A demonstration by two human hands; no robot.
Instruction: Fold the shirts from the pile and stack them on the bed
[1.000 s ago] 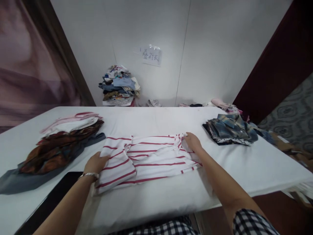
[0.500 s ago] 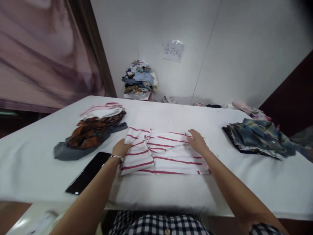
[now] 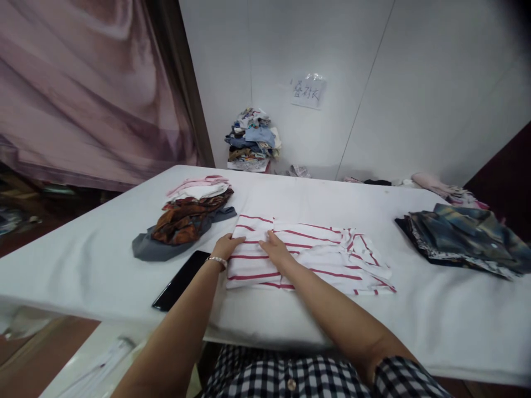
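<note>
Nearest, the person's black-and-white checked shirt (image 3: 290, 376) shows at the bottom, a round button on its front; its checked sleeve (image 3: 404, 378) ends on the right arm, and both bare forearms reach forward over the white-covered tabletop (image 3: 323, 199); a black flat slab (image 3: 180, 281) lies aslant on the near left part, the left forearm passing just beside it.

The white garment with red stripes (image 3: 319, 254) lies flat and partly folded on the tabletop in front of the person; its left end is doubled over in a neater panel, while its right end is rumpled; the left hand (image 3: 227, 246), with a pale bracelet (image 3: 218, 261) at the wrist, is at the garment's left edge, thumb and fingertips on the cloth; the right hand (image 3: 277, 251) reaches across to the inner edge of the doubled panel, its digits slightly parted and touching the fabric; whether either grip pinches the cloth or only rests on it, I cannot tell.

A loose heap of clothes (image 3: 178, 226), grey, rust-brown, white and pink, lies beyond the slab on the left; a pile of folded clothes (image 3: 464, 237), blue-green on top, lies on the right, well apart from the garment; past the far edge, a tall stack of clothing (image 3: 253, 138) stands by the pale wall (image 3: 348, 44), and other cloths (image 3: 431, 183) lie farther right; a handwritten paper sign (image 3: 307, 91) is on the wall; a pink curtain (image 3: 91, 83) hangs at the left.
</note>
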